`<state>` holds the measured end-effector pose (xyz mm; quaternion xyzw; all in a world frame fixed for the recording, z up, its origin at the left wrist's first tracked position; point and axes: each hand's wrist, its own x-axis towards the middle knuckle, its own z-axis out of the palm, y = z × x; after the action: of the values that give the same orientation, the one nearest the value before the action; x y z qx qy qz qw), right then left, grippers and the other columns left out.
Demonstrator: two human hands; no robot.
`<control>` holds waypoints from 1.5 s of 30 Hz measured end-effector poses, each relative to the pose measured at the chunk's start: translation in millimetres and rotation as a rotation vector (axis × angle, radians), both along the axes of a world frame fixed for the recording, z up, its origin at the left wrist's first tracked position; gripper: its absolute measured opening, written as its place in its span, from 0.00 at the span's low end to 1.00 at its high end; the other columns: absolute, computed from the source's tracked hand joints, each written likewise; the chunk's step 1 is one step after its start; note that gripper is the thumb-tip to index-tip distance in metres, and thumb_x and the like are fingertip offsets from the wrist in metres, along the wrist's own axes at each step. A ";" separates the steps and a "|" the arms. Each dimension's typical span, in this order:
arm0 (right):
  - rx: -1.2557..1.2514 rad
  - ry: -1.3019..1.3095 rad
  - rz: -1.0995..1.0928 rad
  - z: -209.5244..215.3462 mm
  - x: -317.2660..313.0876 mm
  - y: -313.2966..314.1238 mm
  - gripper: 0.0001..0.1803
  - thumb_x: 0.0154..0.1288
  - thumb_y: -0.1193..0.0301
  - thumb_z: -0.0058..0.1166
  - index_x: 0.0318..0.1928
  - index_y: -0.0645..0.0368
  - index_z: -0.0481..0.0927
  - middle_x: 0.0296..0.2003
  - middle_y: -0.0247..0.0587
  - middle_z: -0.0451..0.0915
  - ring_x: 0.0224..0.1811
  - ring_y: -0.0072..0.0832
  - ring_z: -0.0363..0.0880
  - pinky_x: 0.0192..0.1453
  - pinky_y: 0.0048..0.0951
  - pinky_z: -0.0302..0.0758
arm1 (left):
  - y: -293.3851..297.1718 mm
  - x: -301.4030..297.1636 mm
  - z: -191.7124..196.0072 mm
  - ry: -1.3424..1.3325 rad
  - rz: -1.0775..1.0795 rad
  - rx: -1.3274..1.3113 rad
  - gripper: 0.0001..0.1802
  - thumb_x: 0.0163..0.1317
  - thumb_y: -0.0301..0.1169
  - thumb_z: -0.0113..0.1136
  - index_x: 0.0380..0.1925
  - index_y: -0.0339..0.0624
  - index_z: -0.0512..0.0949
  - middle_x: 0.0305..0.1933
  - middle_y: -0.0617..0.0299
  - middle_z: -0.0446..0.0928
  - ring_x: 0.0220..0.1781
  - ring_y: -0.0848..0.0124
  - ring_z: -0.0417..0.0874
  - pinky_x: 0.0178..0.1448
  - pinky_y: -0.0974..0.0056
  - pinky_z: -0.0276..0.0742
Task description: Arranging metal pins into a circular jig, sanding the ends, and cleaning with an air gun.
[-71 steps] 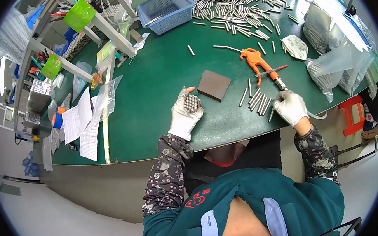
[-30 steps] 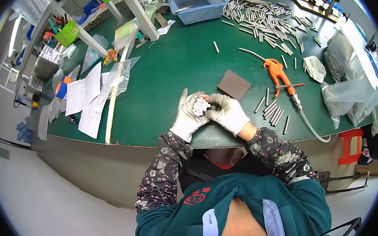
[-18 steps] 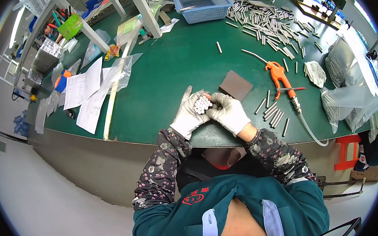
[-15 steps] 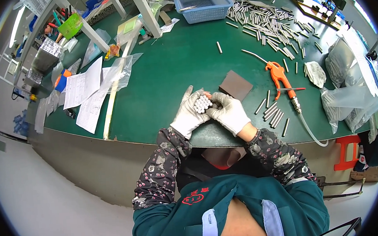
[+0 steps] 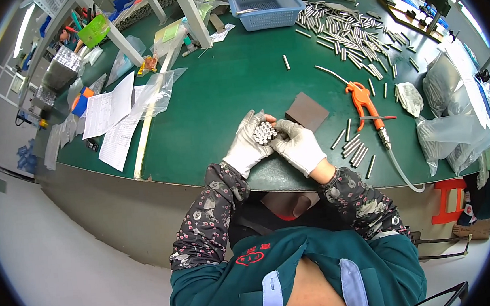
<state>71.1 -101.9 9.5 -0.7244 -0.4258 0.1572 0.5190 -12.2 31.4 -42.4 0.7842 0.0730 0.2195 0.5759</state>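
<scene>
A bundle of shiny metal pins [image 5: 264, 133] is held upright between my hands, their round ends showing. My left hand [image 5: 246, 144], in a white glove with bare fingertips, wraps the bundle from the left. From the right, my right hand [image 5: 300, 147], gloved the same way, closes its fingers on the bundle's side. Just beyond the right hand lies a flat brown square block [image 5: 307, 111]. Several loose metal pins [image 5: 356, 150] rest on the green table right of that hand.
An orange air blow gun [image 5: 361, 98] with a clear hose lies to the right. Farther back are a large pile of pins [image 5: 356, 37] and a blue plastic basket [image 5: 267, 19]. Plastic bags [image 5: 444, 116] stand at the right edge; papers [image 5: 109, 114] lie at left.
The bundle's round ends tilt slightly and face me more brightly. Both hands stay around it with small finger shifts; the whole view has shifted slightly.
</scene>
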 end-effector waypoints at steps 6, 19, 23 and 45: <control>-0.057 0.067 0.017 2.3 0.3 -0.4 0.18 0.51 0.73 0.47 0.44 0.62 0.75 0.32 0.52 0.79 0.36 0.40 0.78 0.42 0.32 0.74 | -2.6 1.0 0.5 -0.077 -0.013 -0.041 0.38 0.38 0.31 0.71 0.53 0.49 0.64 0.48 0.66 0.73 0.49 0.71 0.75 0.70 0.60 0.47; -0.083 0.102 0.049 11.0 6.4 -3.2 0.16 0.51 0.73 0.47 0.42 0.64 0.75 0.33 0.50 0.79 0.37 0.41 0.79 0.43 0.32 0.74 | -7.2 1.3 4.2 -0.038 0.094 -0.063 0.37 0.36 0.27 0.69 0.51 0.47 0.64 0.48 0.66 0.72 0.55 0.62 0.70 0.68 0.61 0.52; -0.190 -0.629 -0.260 29.7 27.4 -9.0 0.20 0.49 0.67 0.53 0.44 0.57 0.74 0.36 0.44 0.77 0.41 0.39 0.75 0.42 0.36 0.72 | -9.4 -1.1 14.0 0.085 0.079 -0.070 0.31 0.41 0.15 0.63 0.49 0.39 0.65 0.35 0.66 0.73 0.38 0.77 0.75 0.48 0.73 0.72; -0.118 -0.911 -0.032 47.7 9.0 -16.3 0.24 0.43 0.57 0.57 0.45 0.47 0.77 0.42 0.51 0.70 0.44 0.42 0.68 0.43 0.40 0.63 | -13.2 -1.0 29.2 0.204 -0.123 -0.145 0.26 0.50 0.43 0.57 0.48 0.46 0.68 0.47 0.65 0.73 0.57 0.70 0.67 0.72 0.59 0.43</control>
<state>80.1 -118.2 57.2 -0.7545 -0.5896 -0.1614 0.2390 -13.2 18.2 -13.1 0.7616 0.0985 0.0969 0.6331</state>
